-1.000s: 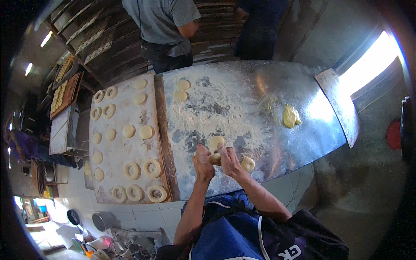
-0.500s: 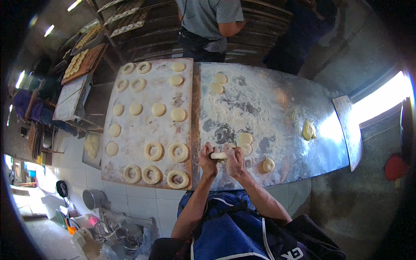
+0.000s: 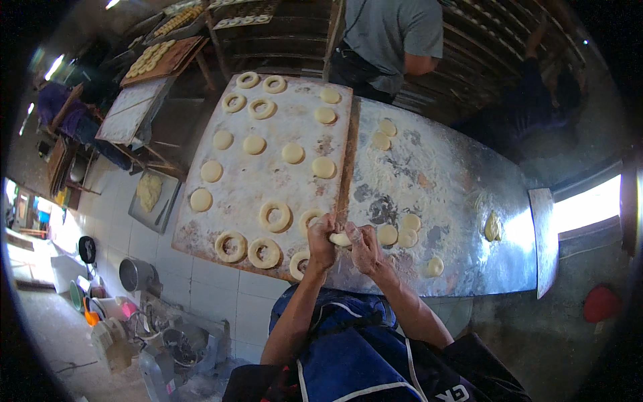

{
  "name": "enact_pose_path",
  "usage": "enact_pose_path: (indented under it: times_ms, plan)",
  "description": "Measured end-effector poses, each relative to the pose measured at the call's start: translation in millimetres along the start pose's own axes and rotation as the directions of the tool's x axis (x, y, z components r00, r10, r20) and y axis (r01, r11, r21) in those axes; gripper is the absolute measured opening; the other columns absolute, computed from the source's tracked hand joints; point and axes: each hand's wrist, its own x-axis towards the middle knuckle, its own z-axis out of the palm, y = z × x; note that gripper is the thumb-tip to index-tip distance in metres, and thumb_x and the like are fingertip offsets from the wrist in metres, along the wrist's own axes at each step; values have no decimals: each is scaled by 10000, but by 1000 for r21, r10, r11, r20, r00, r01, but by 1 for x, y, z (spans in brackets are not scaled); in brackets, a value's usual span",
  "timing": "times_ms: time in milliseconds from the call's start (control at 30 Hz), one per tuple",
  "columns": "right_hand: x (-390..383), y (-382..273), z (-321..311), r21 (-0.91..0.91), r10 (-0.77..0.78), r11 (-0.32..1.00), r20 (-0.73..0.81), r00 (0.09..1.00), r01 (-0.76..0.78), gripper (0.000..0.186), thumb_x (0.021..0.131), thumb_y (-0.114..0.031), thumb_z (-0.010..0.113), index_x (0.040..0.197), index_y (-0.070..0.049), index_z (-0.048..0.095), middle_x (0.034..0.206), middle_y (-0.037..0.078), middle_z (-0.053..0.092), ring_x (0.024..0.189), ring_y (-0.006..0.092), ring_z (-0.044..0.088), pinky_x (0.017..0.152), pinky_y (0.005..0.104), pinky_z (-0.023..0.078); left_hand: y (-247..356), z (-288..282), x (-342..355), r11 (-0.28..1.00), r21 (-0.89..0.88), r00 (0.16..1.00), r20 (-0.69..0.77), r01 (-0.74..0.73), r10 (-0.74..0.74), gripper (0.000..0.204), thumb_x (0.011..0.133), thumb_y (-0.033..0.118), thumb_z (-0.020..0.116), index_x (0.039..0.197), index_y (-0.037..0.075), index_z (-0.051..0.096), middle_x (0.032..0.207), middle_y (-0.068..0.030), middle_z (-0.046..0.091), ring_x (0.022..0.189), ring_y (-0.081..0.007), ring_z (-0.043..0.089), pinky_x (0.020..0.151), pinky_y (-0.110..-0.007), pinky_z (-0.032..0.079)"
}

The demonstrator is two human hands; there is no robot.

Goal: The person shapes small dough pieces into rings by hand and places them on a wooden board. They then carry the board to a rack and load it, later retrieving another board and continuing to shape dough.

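Note:
Between my two hands is a pale piece of dough [image 3: 341,239], seen nearly edge-on, so I cannot tell its full shape. My left hand [image 3: 321,242] is closed around its left end, with the fingers curled. My right hand [image 3: 364,250] grips the other end between thumb and fingers. Both hands are above the seam where a floured wooden board [image 3: 234,191] meets the metal tabletop [image 3: 462,261]. Dough rings, such as this one [image 3: 274,216], lie on the board beside my left hand. A flat dough round [image 3: 387,234] sits just right of my right hand.
More dough rounds [image 3: 293,153] rest on the board. A loose dough lump [image 3: 493,227] lies at the metal table's right. Beyond the far edge stands a person in a grey shirt [image 3: 392,33]. A tray with dough [image 3: 149,193] is left of the board; a metal pot [image 3: 136,275] stands lower left.
My view has turned, so the board and table appear shifted right and tilted. The dough stays between my hands, which are now nearer the board's edge; less of it shows.

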Motion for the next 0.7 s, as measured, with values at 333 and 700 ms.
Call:
enact_pose_path:
  times_ms: [333,700]
  plan:
    - [31,-72,99,10,-283,955,321,904,296,530,1075,-345,497,728,47,579,570,125,453,553,200,444,549,404,386,73,-81,-1,980,200,951,-305,14,48,442,1074,417,445,786,87,506,716,8,561,661,-97,478,601,-301,398]
    - [102,-115,199,-3,-118,991,482,868,137,463,832,-256,775,1175,23,637,971,191,693,1005,383,653,938,491,502,132,-205,56,870,465,856,-505,163,109,406,1101,335,421,856,24,512,777,-114,511,738,-264,527,744,-458,469]
